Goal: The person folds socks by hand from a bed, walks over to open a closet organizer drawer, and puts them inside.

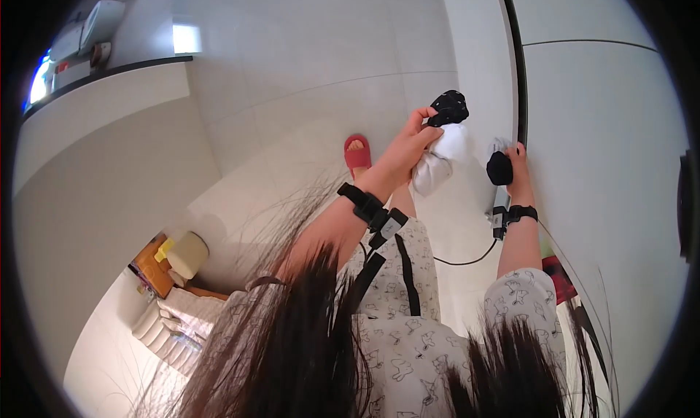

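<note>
My left hand [414, 147] is closed around several balled-up socks. A black sock ball with small white marks [448, 108] sticks out past its fingertips, and white socks [453, 142] bulge out beside the fingers. To the right, my right hand [520, 170] is closed on a black balled-up sock [499, 169]. Something pale grey [502, 144] shows just behind that sock, too unclear to name. The fingers of this hand are up against the dark edge [522, 104] of a white cabinet door [598, 126].
A red slipper [357, 154] on a foot stands on the pale tiled floor [313, 39]. A black cable [467, 263] hangs from the right wrist device. At the left is a low wall with a dark top [109, 69]; lower left are a cream seat [187, 255] and a wooden piece [152, 265].
</note>
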### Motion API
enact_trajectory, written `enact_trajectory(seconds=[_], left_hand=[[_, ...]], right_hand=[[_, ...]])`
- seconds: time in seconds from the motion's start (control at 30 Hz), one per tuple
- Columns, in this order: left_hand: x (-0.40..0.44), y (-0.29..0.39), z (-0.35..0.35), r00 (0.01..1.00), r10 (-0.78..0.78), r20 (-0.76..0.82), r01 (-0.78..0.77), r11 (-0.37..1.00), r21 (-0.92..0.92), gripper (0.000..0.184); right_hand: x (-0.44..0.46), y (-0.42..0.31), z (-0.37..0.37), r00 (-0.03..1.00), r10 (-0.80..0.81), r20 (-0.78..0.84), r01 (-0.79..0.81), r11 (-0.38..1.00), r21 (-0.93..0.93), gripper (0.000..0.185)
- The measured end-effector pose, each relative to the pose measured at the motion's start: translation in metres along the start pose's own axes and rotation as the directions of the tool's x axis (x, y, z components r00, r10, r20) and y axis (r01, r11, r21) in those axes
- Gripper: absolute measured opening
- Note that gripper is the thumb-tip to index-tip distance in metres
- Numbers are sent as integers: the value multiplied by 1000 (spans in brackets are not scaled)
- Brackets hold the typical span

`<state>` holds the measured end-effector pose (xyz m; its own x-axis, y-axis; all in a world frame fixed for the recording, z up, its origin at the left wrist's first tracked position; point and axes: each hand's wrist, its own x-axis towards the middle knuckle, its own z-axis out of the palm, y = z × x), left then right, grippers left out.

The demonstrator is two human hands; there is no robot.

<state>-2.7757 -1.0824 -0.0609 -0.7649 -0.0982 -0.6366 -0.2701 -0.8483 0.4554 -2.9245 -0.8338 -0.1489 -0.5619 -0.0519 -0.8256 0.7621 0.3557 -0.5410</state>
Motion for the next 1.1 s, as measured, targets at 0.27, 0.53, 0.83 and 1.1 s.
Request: enact_trajectory(seconds=[0.27,0.53,0.83,1.1], left_hand=[[15,23,1,991,-128,26,130,956,-262,23],[70,-11,27,949,-311,-53,278,903,-327,27],[91,-4,37,970,-242,-4,228,921,-317,41],[79,-3,19,972,-108,-210,146,974,173,52]], right_hand=[[-26,-13,20,999,-37,24,37,999,-4,64],[-10,11,30,958,-108,265,98,994,51,54],[-67,53,138,944,-264,198,329,717,-614,67],[-86,51,130,785,-125,606,603,374,-704,70]])
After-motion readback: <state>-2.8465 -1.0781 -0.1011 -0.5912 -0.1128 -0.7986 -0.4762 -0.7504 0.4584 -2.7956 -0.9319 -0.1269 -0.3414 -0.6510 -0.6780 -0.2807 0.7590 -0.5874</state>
